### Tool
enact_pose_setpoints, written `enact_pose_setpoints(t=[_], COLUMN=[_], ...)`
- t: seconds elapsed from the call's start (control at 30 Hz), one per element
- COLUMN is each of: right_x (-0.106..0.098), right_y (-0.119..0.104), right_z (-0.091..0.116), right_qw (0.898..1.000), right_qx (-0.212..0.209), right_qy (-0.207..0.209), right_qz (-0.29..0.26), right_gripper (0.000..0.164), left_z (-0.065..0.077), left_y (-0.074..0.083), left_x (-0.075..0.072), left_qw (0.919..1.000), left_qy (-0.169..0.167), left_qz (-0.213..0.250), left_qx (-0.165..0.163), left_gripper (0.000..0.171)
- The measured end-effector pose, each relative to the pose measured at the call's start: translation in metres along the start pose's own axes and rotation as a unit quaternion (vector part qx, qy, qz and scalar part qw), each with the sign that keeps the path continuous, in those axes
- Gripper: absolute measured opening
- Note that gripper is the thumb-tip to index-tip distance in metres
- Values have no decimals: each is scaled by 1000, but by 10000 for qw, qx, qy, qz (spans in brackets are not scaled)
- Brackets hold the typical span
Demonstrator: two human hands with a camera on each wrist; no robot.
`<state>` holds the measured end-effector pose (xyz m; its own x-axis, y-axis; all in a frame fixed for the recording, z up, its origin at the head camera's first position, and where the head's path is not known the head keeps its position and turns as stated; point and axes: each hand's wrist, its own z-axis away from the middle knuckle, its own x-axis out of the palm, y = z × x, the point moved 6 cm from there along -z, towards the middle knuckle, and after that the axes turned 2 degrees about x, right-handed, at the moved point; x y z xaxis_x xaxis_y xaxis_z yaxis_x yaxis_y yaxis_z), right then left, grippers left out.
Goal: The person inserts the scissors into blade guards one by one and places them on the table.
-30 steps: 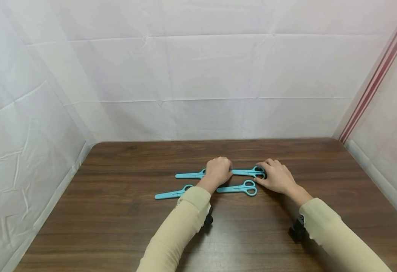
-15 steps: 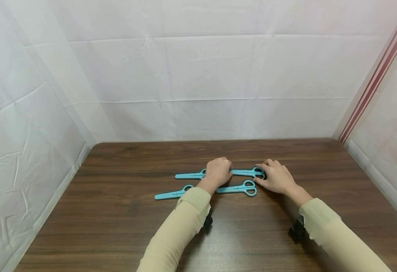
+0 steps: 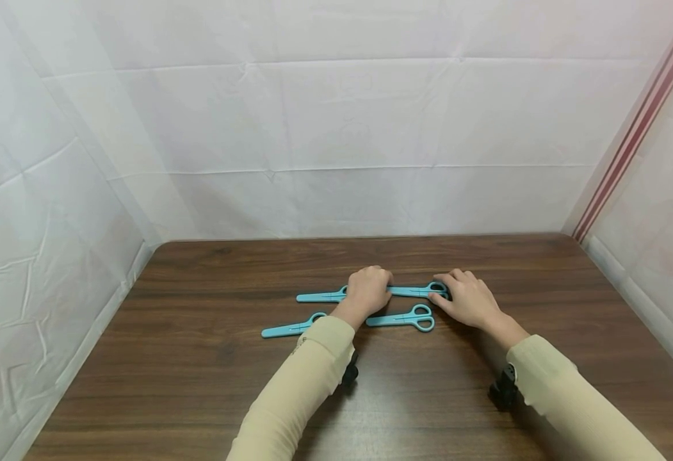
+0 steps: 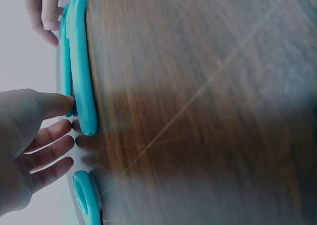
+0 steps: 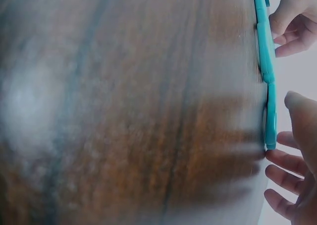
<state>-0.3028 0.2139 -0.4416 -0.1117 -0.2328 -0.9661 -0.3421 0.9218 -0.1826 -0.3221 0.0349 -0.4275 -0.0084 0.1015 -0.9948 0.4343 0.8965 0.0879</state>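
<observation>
Light-blue scissors with covered blades lie flat on the table in two rows, rings toward the right. My left hand pinches the blade end of the far right scissors, thumb on the near side in the left wrist view. Around the rings of that same pair, my right hand curls its thumb and fingers, the thumb overlapping the lower ring. Just in front lies the near right scissors, untouched. The far left scissors and near left scissors have their ring ends partly hidden behind my left hand and sleeve.
The brown wood-grain table ends at a white sheet wall behind, with more white sheeting at both sides. A red-striped band runs up the right corner. Black cameras sit under both wrists.
My right thumb has shifted slightly inward over the lower ring of the far right scissors. The left hand and the other scissors stay practically where they were.
</observation>
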Motion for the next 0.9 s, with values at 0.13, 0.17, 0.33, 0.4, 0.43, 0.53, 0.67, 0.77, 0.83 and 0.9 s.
enact_pose_setpoints(t=[0.13, 0.17, 0.33, 0.4, 0.43, 0.53, 0.67, 0.77, 0.83, 0.9], right_x=[-2, -3, -7, -9, -10, -12, -14, -15, -17, -19], right_y=[1, 0, -3, -4, -4, -4, -6, -8, -11, -14], right_z=[1, 1, 2, 2, 3, 3, 3, 4, 5, 7], right_qw=[10000, 9999, 9996, 9993, 9991, 9984, 9978, 9973, 9967, 9959], right_qx=[75, 76, 31, -10, -32, -88, -165, -254, -343, -454], right_qy=[54, 95, 287, 369, 417, 545, 623, 672, 721, 782], right_qz=[-3, -5, -28, -45, -57, -80, -132, -136, -128, -89], right_gripper=[42, 41, 35, 32, 30, 25, 21, 19, 19, 19], left_z=[2, 2, 6, 7, 8, 10, 16, 21, 25, 29], left_y=[-2, -2, -4, -5, -5, -5, -5, -5, -6, -7], left_x=[-2, -2, -6, -9, -10, -15, -20, -24, -27, -30], left_qw=[10000, 9999, 9999, 9999, 9999, 9997, 9990, 9980, 9972, 9961], left_qy=[-69, -68, -31, 9, 37, 129, 240, 353, 439, 517], left_qz=[53, 69, 104, 107, 104, 30, -110, -171, -188, -228], left_qx=[16, 26, 69, 101, 125, 212, 352, 486, 584, 677], left_gripper=[21, 21, 20, 19, 18, 17, 16, 15, 15, 15])
